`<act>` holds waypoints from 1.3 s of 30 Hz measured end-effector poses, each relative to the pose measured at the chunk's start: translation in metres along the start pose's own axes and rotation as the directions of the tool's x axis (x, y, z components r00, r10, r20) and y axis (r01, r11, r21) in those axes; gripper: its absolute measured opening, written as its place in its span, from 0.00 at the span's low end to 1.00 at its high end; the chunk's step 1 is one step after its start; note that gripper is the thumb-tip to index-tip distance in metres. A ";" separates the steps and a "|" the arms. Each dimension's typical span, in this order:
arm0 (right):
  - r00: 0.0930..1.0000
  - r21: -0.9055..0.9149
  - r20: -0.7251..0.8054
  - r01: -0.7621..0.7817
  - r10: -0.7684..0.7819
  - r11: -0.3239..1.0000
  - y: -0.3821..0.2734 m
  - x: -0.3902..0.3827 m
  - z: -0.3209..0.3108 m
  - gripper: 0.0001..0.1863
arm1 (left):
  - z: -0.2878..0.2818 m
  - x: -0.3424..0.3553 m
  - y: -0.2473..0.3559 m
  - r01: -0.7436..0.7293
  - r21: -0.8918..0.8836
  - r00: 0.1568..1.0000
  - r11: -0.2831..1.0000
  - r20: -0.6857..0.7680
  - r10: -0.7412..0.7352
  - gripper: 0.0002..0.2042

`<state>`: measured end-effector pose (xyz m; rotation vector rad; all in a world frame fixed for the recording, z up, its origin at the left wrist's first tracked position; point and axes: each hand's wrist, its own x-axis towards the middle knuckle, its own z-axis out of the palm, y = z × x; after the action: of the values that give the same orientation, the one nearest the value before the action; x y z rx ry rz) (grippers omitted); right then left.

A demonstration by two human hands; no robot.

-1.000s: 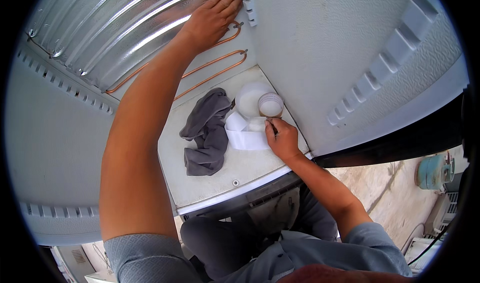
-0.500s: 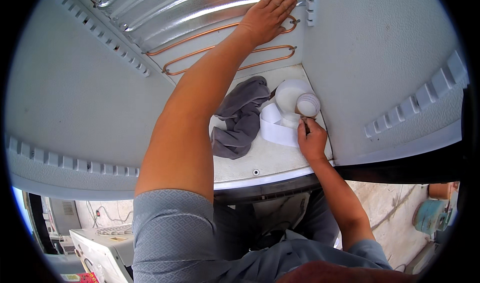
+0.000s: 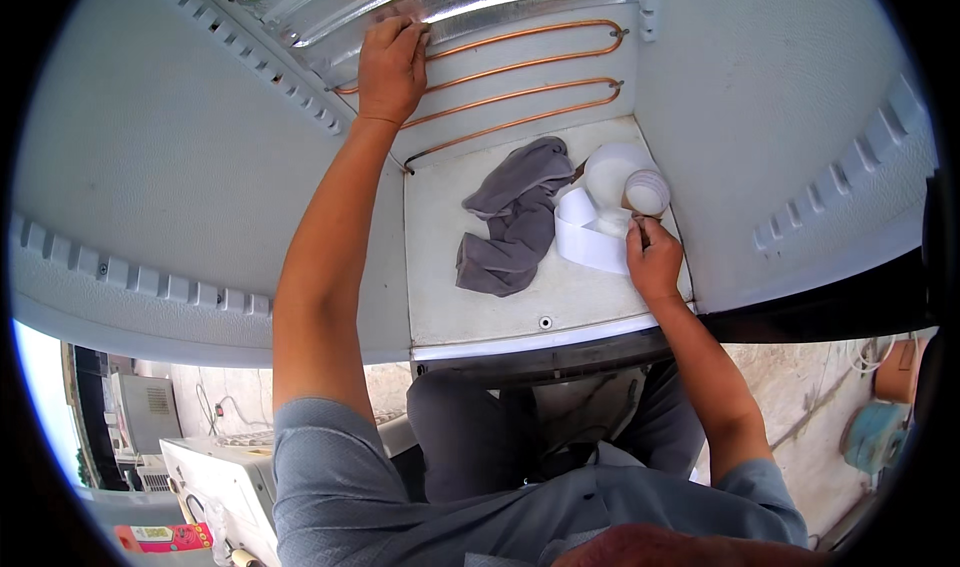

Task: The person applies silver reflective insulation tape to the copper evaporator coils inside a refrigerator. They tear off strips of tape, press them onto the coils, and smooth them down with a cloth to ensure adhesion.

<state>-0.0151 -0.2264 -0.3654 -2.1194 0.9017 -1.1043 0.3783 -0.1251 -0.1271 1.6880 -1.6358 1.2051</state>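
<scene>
My left hand (image 3: 392,72) is up at the back wall of a white cabinet, fingertips against the lower edge of the silvery foil (image 3: 440,12) near its left part. Its fingers are bent forward, and nothing shows held in them. Below the foil, bare copper tubing (image 3: 520,75) runs in loops. At the right of the cabinet floor, my right hand (image 3: 656,262) is closed in a pinch; what it grips is too small to make out. Right by it lie a curled white strip (image 3: 590,247), a large white roll (image 3: 610,162) and a smaller tape roll (image 3: 647,193).
A crumpled grey cloth (image 3: 515,217) lies mid-floor inside the cabinet (image 3: 450,307). Ribbed shelf supports (image 3: 240,57) line the side walls. Outside stand a white appliance (image 3: 220,477) at lower left and a teal object (image 3: 872,435) at right. A red-pink package (image 3: 165,538) lies lower left.
My left hand has slid left and down along the foil from its right end, its fingers now more bent. The right hand stays beside the rolls. The view has shifted slightly.
</scene>
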 end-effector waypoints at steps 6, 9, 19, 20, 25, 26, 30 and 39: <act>0.998 0.002 0.039 -0.057 0.057 0.998 -0.002 0.002 -0.003 0.08 | -0.043 -0.031 -0.038 0.224 0.182 0.974 0.957 -0.081 -0.213 0.07; 0.998 0.036 -0.022 0.058 -0.057 0.998 -0.023 0.004 -0.003 0.06 | -0.040 -0.032 -0.040 0.263 0.248 0.964 0.932 -0.105 -0.244 0.08; 0.694 -0.094 -0.112 0.705 -0.711 0.703 -0.240 0.209 0.096 0.13 | -0.005 0.007 0.000 0.066 0.051 0.998 0.997 0.005 -0.067 0.13; 0.677 -0.153 -0.044 0.722 -0.734 0.675 -0.247 0.221 0.103 0.15 | -0.004 0.006 -0.001 0.075 0.051 0.997 0.996 -0.010 -0.075 0.13; 0.621 -0.247 0.024 0.763 -0.784 0.597 -0.240 0.246 0.117 0.16 | -0.021 -0.015 -0.012 0.164 0.132 0.985 0.978 -0.077 -0.155 0.12; 0.613 -0.264 -0.014 0.760 -0.790 0.594 -0.234 0.249 0.112 0.14 | -0.023 -0.020 -0.018 0.173 0.152 0.983 0.973 -0.090 -0.160 0.12; 0.584 -0.387 -0.102 0.722 -0.805 0.573 -0.193 0.271 0.084 0.14 | -0.029 -0.030 -0.028 0.187 0.221 0.977 0.957 -0.141 -0.159 0.11; 0.737 -0.423 -0.152 0.553 -0.658 0.718 -0.137 0.291 0.033 0.10 | -0.035 -0.037 -0.043 0.244 0.308 0.964 0.920 -0.178 -0.196 0.11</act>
<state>0.1789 -0.3630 -0.1459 -2.7142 0.5321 -1.7411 0.4148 -0.0697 -0.1314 1.8733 -1.1692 1.5061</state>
